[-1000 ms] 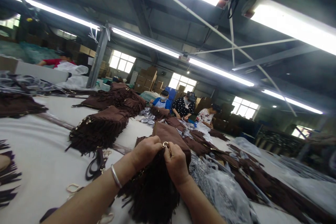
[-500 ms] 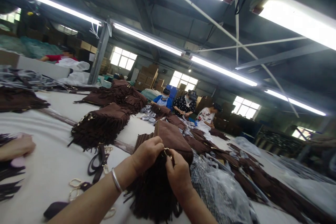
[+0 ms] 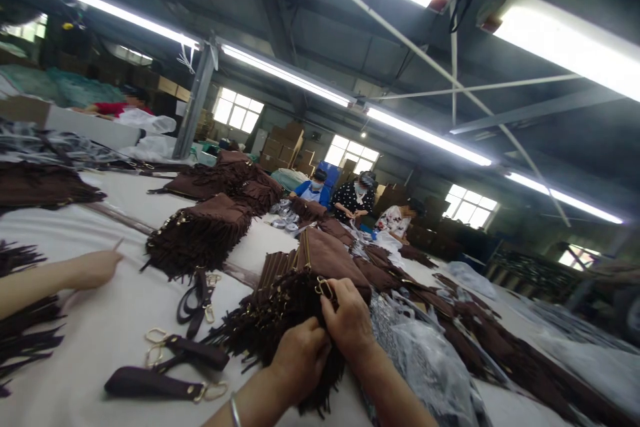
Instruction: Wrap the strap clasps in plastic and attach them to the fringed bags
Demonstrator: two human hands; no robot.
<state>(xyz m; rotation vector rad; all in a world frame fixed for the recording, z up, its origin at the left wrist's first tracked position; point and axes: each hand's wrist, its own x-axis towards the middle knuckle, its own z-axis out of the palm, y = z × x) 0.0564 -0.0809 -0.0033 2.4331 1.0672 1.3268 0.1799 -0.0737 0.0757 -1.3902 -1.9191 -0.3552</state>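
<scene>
A dark brown fringed bag (image 3: pixel 280 310) lies on the white table (image 3: pixel 100 327) in front of me. My right hand (image 3: pixel 350 323) is closed, pinching a small gold metal ring (image 3: pixel 324 287) at the bag's upper edge. My left hand (image 3: pixel 300 360) is closed lower down on the bag's fringe. A silver bangle (image 3: pixel 234 410) circles my left wrist. Behind the bag stands a stack of brown bags (image 3: pixel 320 257) on edge.
Brown straps with gold clasps (image 3: pixel 165 370) lie left of my hands. Another person's hand (image 3: pixel 93 268) reaches in from the left. Piles of fringed bags (image 3: pixel 200 233) lie further back, clear plastic bags (image 3: pixel 425 360) to the right. Several workers (image 3: pixel 353 200) sit at the far end.
My left hand dropped from the ring down onto the fringe. The bag tilted and spread out. The other person's hand reached further across the table. The view shifted down slightly.
</scene>
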